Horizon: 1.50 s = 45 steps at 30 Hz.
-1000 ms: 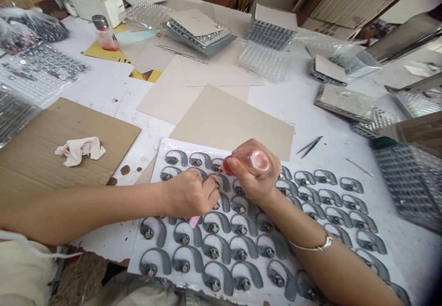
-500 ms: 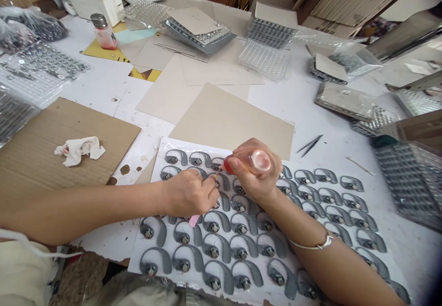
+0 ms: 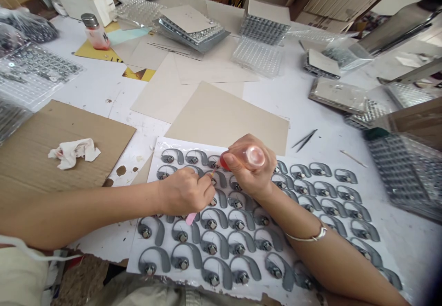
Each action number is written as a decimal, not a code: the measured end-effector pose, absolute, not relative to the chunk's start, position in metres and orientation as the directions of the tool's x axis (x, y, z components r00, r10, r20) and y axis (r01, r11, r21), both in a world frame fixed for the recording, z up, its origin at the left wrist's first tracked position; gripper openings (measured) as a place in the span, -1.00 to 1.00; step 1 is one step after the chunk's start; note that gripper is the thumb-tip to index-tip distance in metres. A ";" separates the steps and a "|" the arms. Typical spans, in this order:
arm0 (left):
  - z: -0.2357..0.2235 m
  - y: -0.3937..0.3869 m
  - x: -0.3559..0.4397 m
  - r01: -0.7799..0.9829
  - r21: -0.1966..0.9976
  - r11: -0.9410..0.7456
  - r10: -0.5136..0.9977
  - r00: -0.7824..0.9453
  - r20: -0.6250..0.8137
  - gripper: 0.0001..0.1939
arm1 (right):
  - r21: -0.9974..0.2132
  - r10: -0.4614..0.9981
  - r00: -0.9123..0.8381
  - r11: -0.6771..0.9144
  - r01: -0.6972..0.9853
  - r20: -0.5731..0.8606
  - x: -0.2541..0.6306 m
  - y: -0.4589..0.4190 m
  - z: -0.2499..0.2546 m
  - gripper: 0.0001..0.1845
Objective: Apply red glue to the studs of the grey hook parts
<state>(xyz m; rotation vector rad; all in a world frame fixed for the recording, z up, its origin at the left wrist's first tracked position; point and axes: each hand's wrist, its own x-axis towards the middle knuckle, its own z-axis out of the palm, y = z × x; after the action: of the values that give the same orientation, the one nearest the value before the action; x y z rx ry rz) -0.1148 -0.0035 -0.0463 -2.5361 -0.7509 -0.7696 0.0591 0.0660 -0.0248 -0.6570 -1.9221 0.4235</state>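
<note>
My right hand [image 3: 253, 170] is wrapped round a small translucent bottle [image 3: 254, 157], tipped with its base toward me and its reddish end pointing left. My left hand [image 3: 186, 190] pinches a thin tool with a pink end [image 3: 191, 217]. The tool's fine tip [image 3: 214, 170] is close to the bottle's red end, above the top rows; I cannot tell whether they touch. Under both hands lies a white sheet [image 3: 157, 147] bearing rows of grey ear-hook earphone pieces [image 3: 212, 223], each with a round metal part and thin wires.
Black tweezers [image 3: 304, 140] and a cotton swab [image 3: 353, 158] lie to the right. Crumpled tissue [image 3: 74, 153] rests on brown cardboard [image 3: 31, 135] at left. Beyond are grey card sheets [image 3: 228, 112], a jar with a metal lid [image 3: 95, 32] and stacked plastic trays [image 3: 265, 23].
The whole view has shifted slightly, so things appear a little further left. Both hands keep their grips and nearly the same place over the sheet.
</note>
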 end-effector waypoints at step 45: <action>-0.045 -0.002 -0.118 0.578 -0.159 -0.800 0.397 0.709 0.583 -0.88 | -0.546 0.594 -0.297 0.804 0.235 0.748 0.063 0.066 -0.026 -0.82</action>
<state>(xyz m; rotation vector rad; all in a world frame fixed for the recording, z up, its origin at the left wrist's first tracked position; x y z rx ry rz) -0.1180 -0.0018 -0.0454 -2.5869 -0.7631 -0.7723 0.0629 0.0656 -0.0264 -0.6279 -1.8789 0.4032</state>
